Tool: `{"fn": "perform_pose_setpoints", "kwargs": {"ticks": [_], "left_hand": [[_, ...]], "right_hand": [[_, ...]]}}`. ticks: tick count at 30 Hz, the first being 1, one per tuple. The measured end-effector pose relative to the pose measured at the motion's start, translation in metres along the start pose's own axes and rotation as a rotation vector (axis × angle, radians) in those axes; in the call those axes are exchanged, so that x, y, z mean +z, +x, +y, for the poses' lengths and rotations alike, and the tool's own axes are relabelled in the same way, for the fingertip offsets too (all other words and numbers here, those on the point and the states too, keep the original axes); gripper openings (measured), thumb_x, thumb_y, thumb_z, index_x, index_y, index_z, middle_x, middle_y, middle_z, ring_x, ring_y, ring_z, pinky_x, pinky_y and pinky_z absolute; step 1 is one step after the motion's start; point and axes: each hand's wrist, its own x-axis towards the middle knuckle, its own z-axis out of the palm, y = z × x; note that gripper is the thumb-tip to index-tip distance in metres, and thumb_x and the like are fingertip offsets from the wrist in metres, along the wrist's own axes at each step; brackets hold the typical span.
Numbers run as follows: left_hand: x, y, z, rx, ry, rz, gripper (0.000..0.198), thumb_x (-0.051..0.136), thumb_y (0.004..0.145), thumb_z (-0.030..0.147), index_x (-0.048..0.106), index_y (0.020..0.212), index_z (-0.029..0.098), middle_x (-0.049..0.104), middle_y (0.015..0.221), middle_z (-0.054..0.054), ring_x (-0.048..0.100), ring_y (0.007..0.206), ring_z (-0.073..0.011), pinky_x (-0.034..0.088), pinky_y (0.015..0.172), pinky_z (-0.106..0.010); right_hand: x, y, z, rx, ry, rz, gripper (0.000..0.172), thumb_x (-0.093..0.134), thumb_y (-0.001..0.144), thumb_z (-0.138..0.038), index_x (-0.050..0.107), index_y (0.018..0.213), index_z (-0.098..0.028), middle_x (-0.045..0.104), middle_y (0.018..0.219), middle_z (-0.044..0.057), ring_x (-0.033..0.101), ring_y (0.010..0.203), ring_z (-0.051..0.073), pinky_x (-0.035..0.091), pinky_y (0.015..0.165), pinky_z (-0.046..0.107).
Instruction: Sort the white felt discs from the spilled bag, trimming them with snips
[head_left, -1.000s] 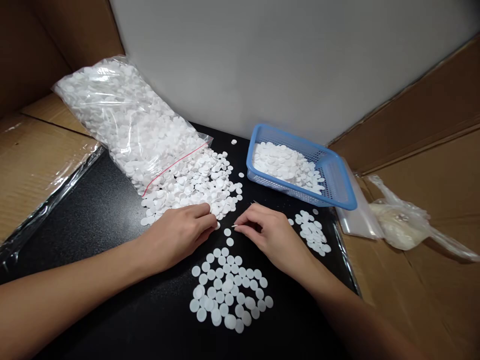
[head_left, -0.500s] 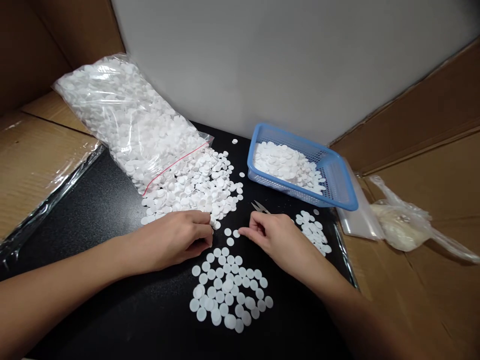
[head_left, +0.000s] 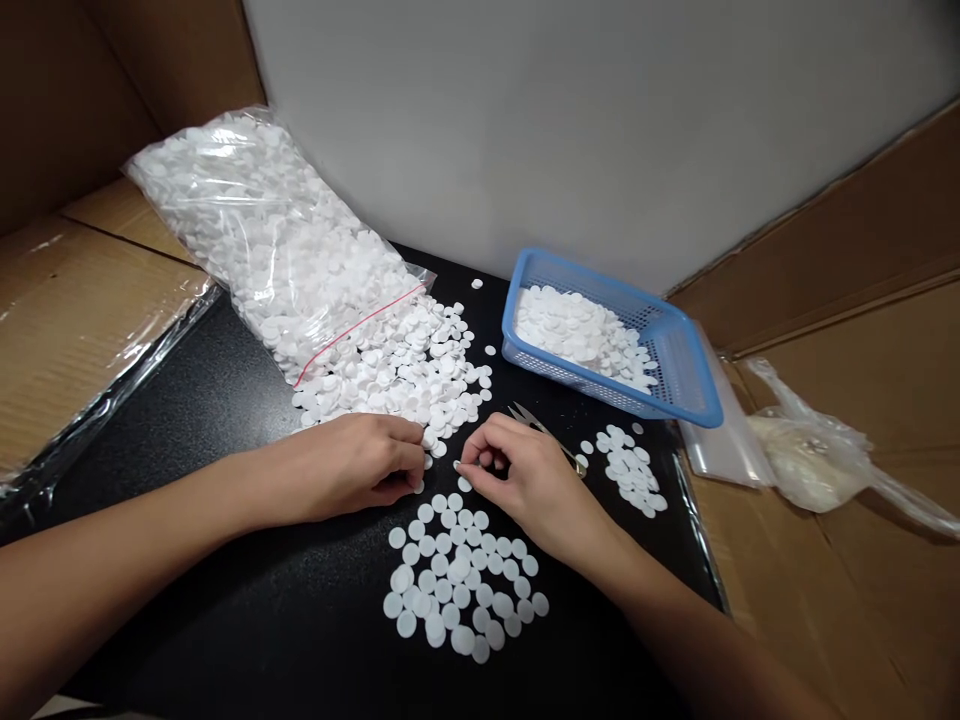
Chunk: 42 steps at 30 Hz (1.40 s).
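My right hand (head_left: 529,480) pinches a small white round disc (head_left: 457,466) between thumb and forefinger, just above the black tabletop. Another disc (head_left: 464,484) lies right under those fingertips. Opposite it, my left hand (head_left: 371,465) rests with curled, closed fingers at the front of a loose heap of white discs (head_left: 397,370). The rim of a disc (head_left: 418,487) shows below its fingertips; what the fingers hold is hidden. Nearer to me, many discs (head_left: 450,565) lie spread mostly flat, some overlapping. Small scissors (head_left: 562,446) lie partly behind my right hand.
A large clear zip bag (head_left: 262,230) full of discs spills onto the table from the left. At the back right stands a blue basket (head_left: 600,385) partly filled with discs. A small disc pile (head_left: 634,475) and a knotted plastic bag (head_left: 806,460) are to the right.
My right hand has moved left, closer to my left hand, and now has a disc raised in its pinch. My left hand has barely moved. The view has shifted slightly.
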Motion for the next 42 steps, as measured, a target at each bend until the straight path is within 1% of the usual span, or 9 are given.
{"fn": "perform_pose_setpoints", "kwargs": {"ticks": [7, 10, 13, 15, 18, 26, 34, 37, 42], "left_hand": [[-0.01, -0.002, -0.004, -0.057, -0.066, 0.033, 0.014, 0.057, 0.093, 0.011, 0.066, 0.087, 0.019, 0.066, 0.085, 0.001, 0.063, 0.075, -0.0121, 0.044, 0.068, -0.022], [-0.015, -0.003, -0.007, -0.138, -0.014, 0.129, 0.013, 0.056, 0.094, 0.014, 0.066, 0.088, 0.019, 0.067, 0.088, 0.0, 0.063, 0.077, -0.0133, 0.045, 0.069, -0.023], [-0.018, -0.004, -0.007, -0.172, -0.019, 0.138, 0.012, 0.057, 0.094, 0.016, 0.068, 0.091, 0.02, 0.069, 0.09, -0.001, 0.064, 0.08, -0.0139, 0.046, 0.071, -0.024], [-0.019, -0.004, -0.006, -0.175, -0.033, 0.12, 0.012, 0.057, 0.095, 0.017, 0.068, 0.091, 0.02, 0.069, 0.091, 0.0, 0.064, 0.08, -0.0136, 0.046, 0.071, -0.024], [-0.017, -0.005, -0.005, -0.174, -0.047, 0.086, 0.013, 0.057, 0.094, 0.016, 0.069, 0.091, 0.021, 0.068, 0.093, 0.0, 0.064, 0.079, -0.0129, 0.045, 0.069, -0.023], [-0.012, -0.004, -0.008, -0.137, 0.004, 0.083, 0.018, 0.055, 0.094, 0.014, 0.071, 0.098, 0.021, 0.064, 0.092, -0.001, 0.062, 0.077, -0.0126, 0.044, 0.067, -0.023], [-0.006, -0.002, -0.005, -0.146, 0.112, 0.073, 0.02, 0.052, 0.096, 0.017, 0.071, 0.099, 0.021, 0.063, 0.094, -0.001, 0.063, 0.074, -0.0127, 0.043, 0.065, -0.023], [-0.003, -0.003, -0.004, -0.146, 0.151, 0.074, 0.019, 0.052, 0.096, 0.017, 0.071, 0.1, 0.021, 0.063, 0.094, -0.002, 0.063, 0.073, -0.0131, 0.042, 0.063, -0.024], [-0.005, -0.003, 0.002, -0.119, 0.104, 0.038, 0.018, 0.056, 0.094, 0.014, 0.072, 0.097, 0.021, 0.062, 0.09, -0.001, 0.063, 0.072, -0.0129, 0.043, 0.065, -0.024]], "right_hand": [[-0.01, -0.006, -0.008, -0.022, 0.121, -0.108, 0.014, 0.064, 0.091, -0.021, 0.065, 0.076, -0.021, 0.063, 0.079, 0.0, 0.058, 0.07, 0.014, 0.045, 0.061, 0.026], [-0.021, -0.006, -0.003, 0.04, 0.072, 0.017, 0.026, 0.054, 0.098, -0.028, 0.06, 0.073, -0.021, 0.06, 0.066, -0.002, 0.056, 0.06, 0.014, 0.043, 0.057, 0.027], [-0.028, -0.006, 0.005, 0.073, -0.047, 0.116, 0.015, 0.047, 0.099, -0.025, 0.06, 0.093, -0.023, 0.058, 0.066, -0.002, 0.055, 0.057, 0.015, 0.042, 0.054, 0.028], [-0.029, -0.005, 0.01, 0.006, -0.144, 0.214, 0.018, 0.045, 0.098, -0.019, 0.059, 0.109, -0.022, 0.064, 0.085, 0.004, 0.062, 0.073, 0.019, 0.047, 0.064, 0.032], [-0.027, -0.005, 0.011, -0.101, -0.268, 0.344, 0.013, 0.05, 0.096, -0.018, 0.062, 0.101, -0.022, 0.064, 0.098, 0.009, 0.062, 0.093, 0.026, 0.048, 0.084, 0.042], [-0.016, -0.007, 0.001, -0.033, -0.047, -0.056, 0.023, 0.049, 0.096, -0.011, 0.067, 0.104, -0.023, 0.062, 0.101, 0.007, 0.061, 0.095, 0.021, 0.053, 0.081, 0.036], [-0.014, -0.012, -0.012, -0.017, 0.06, -0.292, 0.021, 0.051, 0.096, -0.011, 0.068, 0.089, -0.022, 0.066, 0.093, 0.003, 0.063, 0.088, 0.017, 0.052, 0.077, 0.031], [-0.013, -0.011, -0.012, -0.022, 0.089, -0.282, 0.021, 0.051, 0.096, -0.012, 0.067, 0.088, -0.022, 0.066, 0.092, 0.002, 0.064, 0.085, 0.016, 0.051, 0.075, 0.03], [-0.001, -0.002, -0.006, -0.002, 0.032, -0.048, 0.006, 0.058, 0.095, -0.019, 0.062, 0.092, -0.021, 0.062, 0.087, 0.002, 0.06, 0.074, 0.016, 0.05, 0.065, 0.028]]}}
